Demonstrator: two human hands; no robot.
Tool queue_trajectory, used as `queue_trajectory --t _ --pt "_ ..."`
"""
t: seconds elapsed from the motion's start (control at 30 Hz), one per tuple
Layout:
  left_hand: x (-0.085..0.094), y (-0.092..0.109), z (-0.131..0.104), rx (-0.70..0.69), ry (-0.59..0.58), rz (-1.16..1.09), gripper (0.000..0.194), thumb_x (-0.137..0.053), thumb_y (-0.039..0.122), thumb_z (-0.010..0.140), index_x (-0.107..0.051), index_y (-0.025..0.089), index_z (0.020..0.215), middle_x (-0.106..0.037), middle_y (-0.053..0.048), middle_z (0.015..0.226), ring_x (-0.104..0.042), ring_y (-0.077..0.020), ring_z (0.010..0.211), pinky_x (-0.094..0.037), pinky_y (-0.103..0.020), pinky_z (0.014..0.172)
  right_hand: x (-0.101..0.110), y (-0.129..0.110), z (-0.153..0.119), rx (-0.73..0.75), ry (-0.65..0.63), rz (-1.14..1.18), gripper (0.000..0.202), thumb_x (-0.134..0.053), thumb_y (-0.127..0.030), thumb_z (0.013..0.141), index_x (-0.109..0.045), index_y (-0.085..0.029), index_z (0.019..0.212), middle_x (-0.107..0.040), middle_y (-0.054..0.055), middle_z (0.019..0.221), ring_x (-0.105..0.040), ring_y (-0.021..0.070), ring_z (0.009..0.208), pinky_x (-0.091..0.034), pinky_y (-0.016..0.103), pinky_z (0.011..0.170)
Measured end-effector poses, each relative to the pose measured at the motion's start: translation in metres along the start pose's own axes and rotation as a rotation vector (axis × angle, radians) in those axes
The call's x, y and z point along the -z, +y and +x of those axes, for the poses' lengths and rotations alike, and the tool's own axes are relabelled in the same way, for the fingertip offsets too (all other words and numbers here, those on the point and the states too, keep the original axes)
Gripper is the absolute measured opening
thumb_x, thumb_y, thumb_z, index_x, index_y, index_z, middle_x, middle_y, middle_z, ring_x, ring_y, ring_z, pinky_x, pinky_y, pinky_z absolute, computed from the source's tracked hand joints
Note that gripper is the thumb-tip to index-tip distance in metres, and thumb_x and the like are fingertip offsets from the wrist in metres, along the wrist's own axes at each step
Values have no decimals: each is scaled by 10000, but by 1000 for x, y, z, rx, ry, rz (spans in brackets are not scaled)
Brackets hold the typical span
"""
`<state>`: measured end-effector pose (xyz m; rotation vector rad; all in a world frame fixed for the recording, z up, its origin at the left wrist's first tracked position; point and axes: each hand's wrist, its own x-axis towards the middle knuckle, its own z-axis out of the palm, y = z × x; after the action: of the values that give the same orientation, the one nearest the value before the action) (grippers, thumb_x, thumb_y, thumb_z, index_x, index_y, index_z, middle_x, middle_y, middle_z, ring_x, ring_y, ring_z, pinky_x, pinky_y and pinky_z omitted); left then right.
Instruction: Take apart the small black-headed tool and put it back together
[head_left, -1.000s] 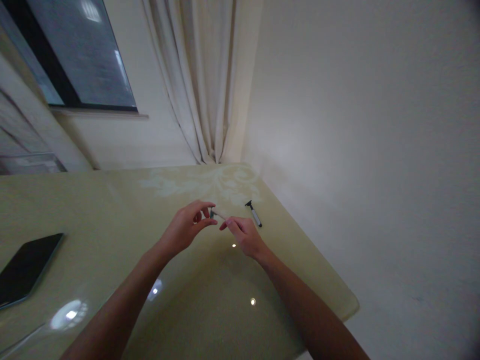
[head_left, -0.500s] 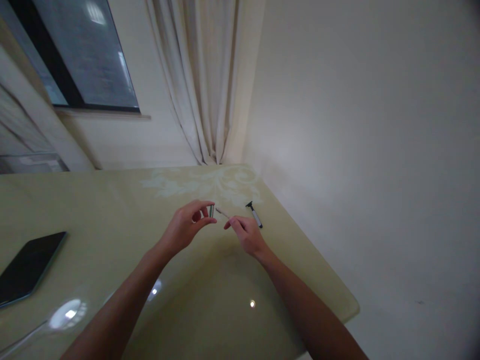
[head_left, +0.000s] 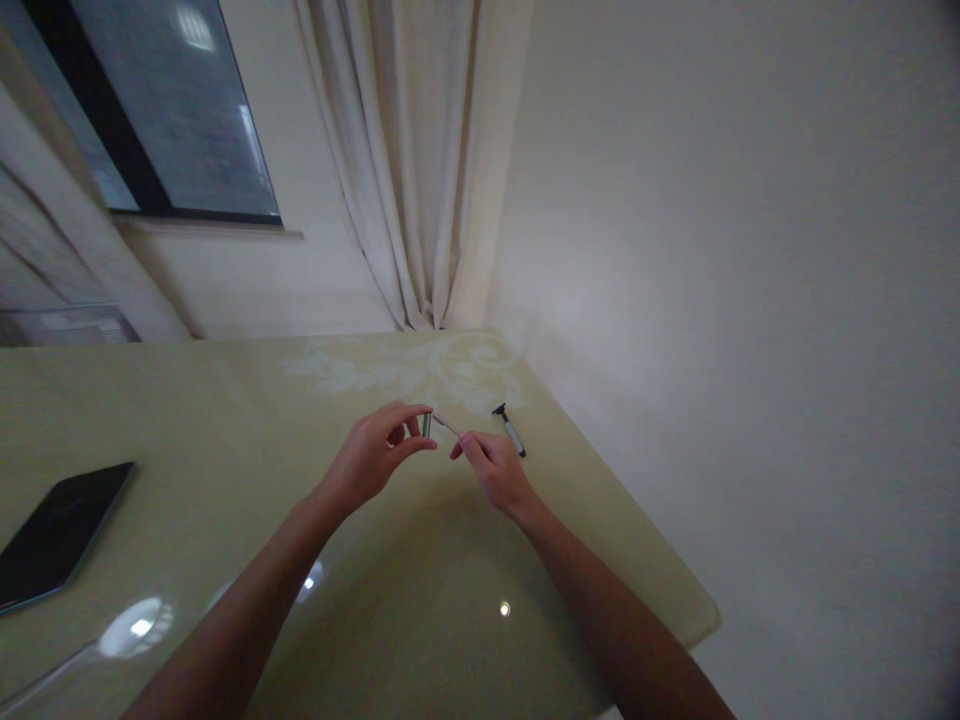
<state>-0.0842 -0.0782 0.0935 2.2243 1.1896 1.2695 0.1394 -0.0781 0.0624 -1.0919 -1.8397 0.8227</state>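
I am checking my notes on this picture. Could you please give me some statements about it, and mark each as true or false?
1. The left hand holds a small dark piece at its fingertips. True.
2. A razor lies on the table. True.
3. The right hand rests flat on the table. False: the right hand holds a slim pale stick.
4. A dark tablet-like device lies at the picture's left. True.
5. The razor lies on that device. False: it lies near the right hand.

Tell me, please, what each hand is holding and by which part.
The left hand pinches a razor head by its two ends; the right hand holds a handle by the end away from that head.
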Motion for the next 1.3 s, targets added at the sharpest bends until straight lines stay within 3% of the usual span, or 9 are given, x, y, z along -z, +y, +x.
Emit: queue_trajectory --t 0.47,0.73,0.87,1.03,1.17,1.3 --pt "0 -2 -1 -9 -1 2 359 -688 494 945 -721 207 1157 -655 5 804 -526 -113 599 -470 -236 594 -2 1 -1 37 -81 15 471 -453 -461 1033 -762 -184 808 -512 -9 620 -465 147 595 -302 282 612" --pt "-2 -6 -2 5 8 -12 359 -712 492 929 -730 209 1148 -653 7 800 -529 -118 605 -466 -242 593 -1 3 0 29 -72 8 470 -448 -458 1035 -758 -184 813 -508 -12 621 -469 147 597 -298 283 612" --pt "-2 -5 -1 2 29 -3 361 -720 492 923 -736 207 1145 -648 8 788 -518 -116 594 -462 -240 585 0 5 1 13 -8 -14 488 -446 -454 1032 -745 -174 767 -500 -7 612 -475 150 607 -306 283 620" --pt "-3 0 0 2 28 -18 357 -711 495 930 -737 209 1141 -651 10 782 -525 -113 595 -464 -232 583 -2 5 1 52 -40 19 508 -424 -473 1039 -737 -172 775 -518 -7 626 -487 147 611 -319 281 620" --pt "-2 1 1 -10 50 -9 359 -726 496 920 -739 207 1133 -655 14 773 -520 -112 587 -464 -231 581 -1 5 2 35 27 -5 514 -422 -463 1035 -708 -173 721 -502 -5 610 -493 151 612 -322 286 625" --pt "-2 1 1 -27 53 -13 351 -722 488 926 -737 205 1132 -658 14 772 -523 -111 585 -464 -227 578 -1 6 1 82 -40 5 483 -429 -458 1042 -714 -181 767 -517 -12 625 -490 146 604 -320 282 618"
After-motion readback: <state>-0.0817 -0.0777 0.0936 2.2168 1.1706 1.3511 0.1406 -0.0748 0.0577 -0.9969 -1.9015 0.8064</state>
